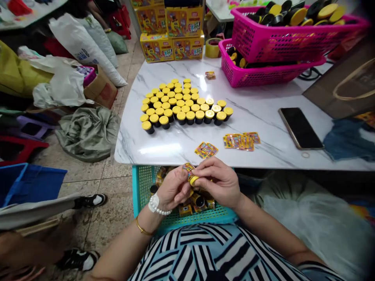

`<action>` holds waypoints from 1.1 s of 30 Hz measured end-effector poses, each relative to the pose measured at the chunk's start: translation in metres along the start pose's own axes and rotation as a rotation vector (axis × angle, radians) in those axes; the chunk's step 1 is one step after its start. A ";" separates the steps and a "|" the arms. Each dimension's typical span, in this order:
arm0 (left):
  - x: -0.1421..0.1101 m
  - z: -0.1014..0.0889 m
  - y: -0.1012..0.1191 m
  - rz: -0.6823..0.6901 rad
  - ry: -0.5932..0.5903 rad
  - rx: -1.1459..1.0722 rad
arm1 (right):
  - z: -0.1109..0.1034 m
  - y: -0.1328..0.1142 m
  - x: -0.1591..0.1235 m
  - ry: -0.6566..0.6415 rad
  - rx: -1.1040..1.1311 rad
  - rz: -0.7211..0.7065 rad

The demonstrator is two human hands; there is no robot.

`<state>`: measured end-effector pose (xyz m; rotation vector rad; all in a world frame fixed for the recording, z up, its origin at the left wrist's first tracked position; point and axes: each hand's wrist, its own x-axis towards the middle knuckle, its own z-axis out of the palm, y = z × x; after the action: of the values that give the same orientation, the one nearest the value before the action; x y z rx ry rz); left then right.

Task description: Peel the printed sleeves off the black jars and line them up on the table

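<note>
Close together above the basket are my left hand (172, 187) and my right hand (221, 181), both closed. My left fingers pinch a small flat printed sleeve (188, 168). A yellow-lidded small cup (193, 180) is gripped by my right fingers, against the sleeve; its lower part is hidden. On the table just beyond lie two loose printed sleeves (206, 150) and a fanned row of sleeves (241, 141). Several black cups with yellow lids (181, 103) stand upright in a cluster. Under my hands, a teal basket (143, 195) holds cups in printed sleeves (199, 201).
Stacked pink baskets (263, 45) of cups stand at the back right. Yellow printed boxes (171, 48) and a tape roll (213, 47) are at the back. A phone (300, 128) lies on the right. Another person's shoe (90, 200) shows on the floor at left.
</note>
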<state>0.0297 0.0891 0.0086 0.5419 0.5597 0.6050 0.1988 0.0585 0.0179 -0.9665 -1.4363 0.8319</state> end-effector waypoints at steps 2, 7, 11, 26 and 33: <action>-0.006 -0.004 -0.008 -0.006 -0.040 -0.014 | 0.004 -0.004 -0.007 0.015 -0.004 -0.027; -0.023 -0.015 -0.013 -0.017 -0.050 0.041 | 0.016 -0.016 -0.013 -0.155 -0.061 0.065; -0.040 -0.028 -0.014 -0.058 -0.031 -0.039 | 0.032 -0.017 -0.012 -0.263 -0.053 0.009; -0.074 -0.045 -0.030 -0.045 0.108 -0.132 | 0.061 -0.002 -0.033 -0.273 -0.082 0.092; -0.064 -0.046 -0.037 -0.137 0.068 -0.157 | 0.048 -0.003 -0.033 -0.389 -0.230 0.154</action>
<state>-0.0291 0.0356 -0.0268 0.3334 0.6026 0.5335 0.1509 0.0287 0.0028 -1.1423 -1.8384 1.0239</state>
